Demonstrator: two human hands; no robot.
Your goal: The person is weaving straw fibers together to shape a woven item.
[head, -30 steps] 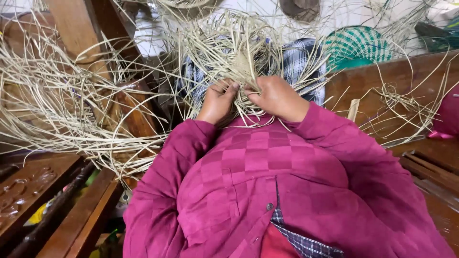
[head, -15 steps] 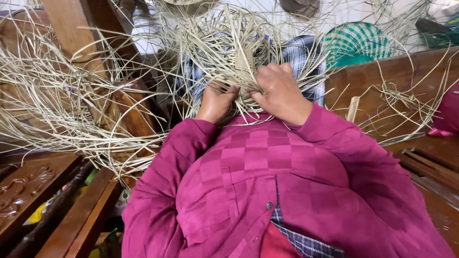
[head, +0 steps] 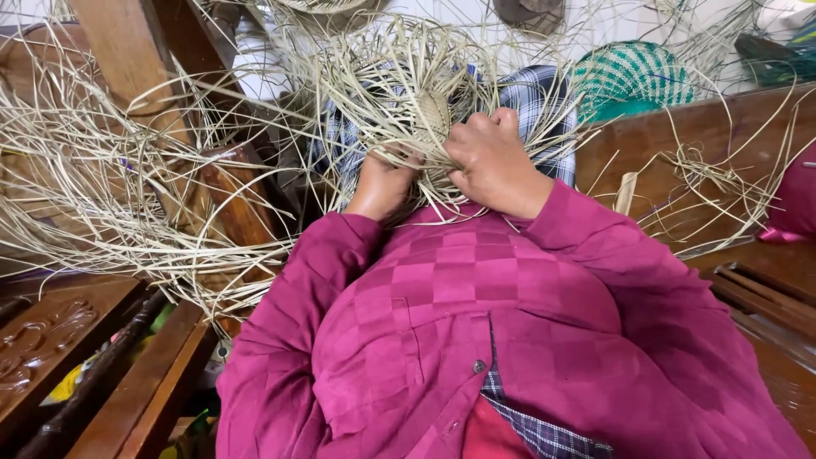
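A half-woven straw piece point(head: 429, 106) with many loose pale strands fanning out rests on my lap over a blue plaid cloth point(head: 535, 98). My left hand point(head: 382, 183) grips the strands at its lower left side. My right hand point(head: 493, 157) lies over the woven centre with fingers curled around strands. Both arms wear magenta checked sleeves point(head: 476, 306).
A big tangle of loose straw point(head: 110, 195) lies at the left over a wooden post point(head: 136, 59). Carved dark wooden furniture point(head: 76, 357) stands at lower left. A wooden bench point(head: 722, 144) with more straw is at the right. A green woven basket point(head: 629, 76) sits at the back.
My right hand has slid up over the woven centre, and my left hand has shifted slightly down and left on the strands. The view has tilted a little.
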